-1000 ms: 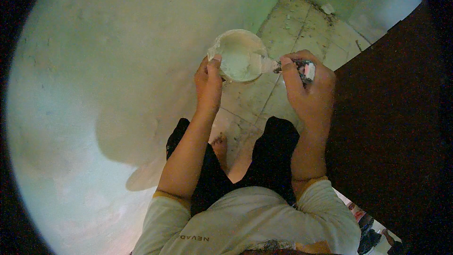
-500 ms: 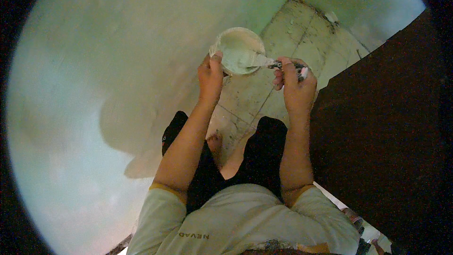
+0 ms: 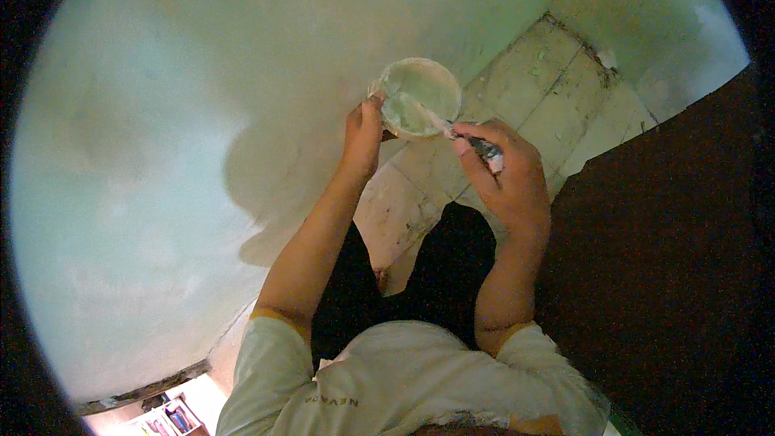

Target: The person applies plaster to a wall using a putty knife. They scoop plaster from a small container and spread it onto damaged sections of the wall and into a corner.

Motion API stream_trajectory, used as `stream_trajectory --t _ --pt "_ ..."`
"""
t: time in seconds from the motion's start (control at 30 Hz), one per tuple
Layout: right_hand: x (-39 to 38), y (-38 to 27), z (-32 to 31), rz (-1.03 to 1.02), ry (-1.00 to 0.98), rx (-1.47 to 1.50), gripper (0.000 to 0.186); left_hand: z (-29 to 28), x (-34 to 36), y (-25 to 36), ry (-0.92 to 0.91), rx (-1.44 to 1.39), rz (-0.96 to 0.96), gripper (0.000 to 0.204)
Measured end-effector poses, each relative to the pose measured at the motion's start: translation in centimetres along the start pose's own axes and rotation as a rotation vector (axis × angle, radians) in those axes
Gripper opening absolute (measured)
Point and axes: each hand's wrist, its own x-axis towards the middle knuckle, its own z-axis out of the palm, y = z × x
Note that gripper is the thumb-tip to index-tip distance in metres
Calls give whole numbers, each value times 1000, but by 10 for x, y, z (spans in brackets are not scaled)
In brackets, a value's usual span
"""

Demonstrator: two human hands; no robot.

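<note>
My left hand [image 3: 364, 134] grips the near-left rim of a round, pale tub [image 3: 446, 85], thumb over the edge. The tub is tilted so its inside shows, and a whitish paste [image 3: 404, 111] coats its bottom and wall. Closed around the dark, white-smeared handle of a putty knife [image 3: 441, 124] is my right hand [image 3: 510, 168], just right of the tub. The knife's pale blade reaches over the rim into the tub. Where its tip meets the paste is blurred.
A patchy pale green wall [image 3: 145, 161] rises close on the left. Stained floor tiles [image 3: 525, 85] lie below, with debris along the far corner. A large dark brown panel [image 3: 646, 274] stands close on my right. Lower left, a shelf with small items [image 3: 179, 417] shows past the wall's edge.
My right hand has turned and come closer to the tub, and the knife now points deeper into it. The tub sits slightly further right and lower in view as the view has shifted.
</note>
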Motion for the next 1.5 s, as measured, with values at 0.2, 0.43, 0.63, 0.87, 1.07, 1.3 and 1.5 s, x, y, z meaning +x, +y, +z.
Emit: stream_trajectory --t 0.2,0.43,0.63,0.87,1.07,1.3,1.5 --pt "-4 5 -7 538 215 23 27 20 -16 -2 -38 60 0 52" --pt "13 20 -5 573 114 54 28 13 -12 -21 -129 180 -79 45" --pt "53 11 -8 287 -278 -75 21 -8 18 -25 -234 253 -181 47" --pt "76 1 -12 138 -274 -247 23 -8 74 -24 -203 36 -287 57" --pt "110 14 -15 86 -294 -397 26 8 99 -24 -322 22 -307 61" --pt "135 31 -26 -14 -395 -551 26 26 118 -43 -461 -13 -321 65" --pt "138 63 -18 1 -536 -485 28 22 117 -75 -543 -26 -317 66"
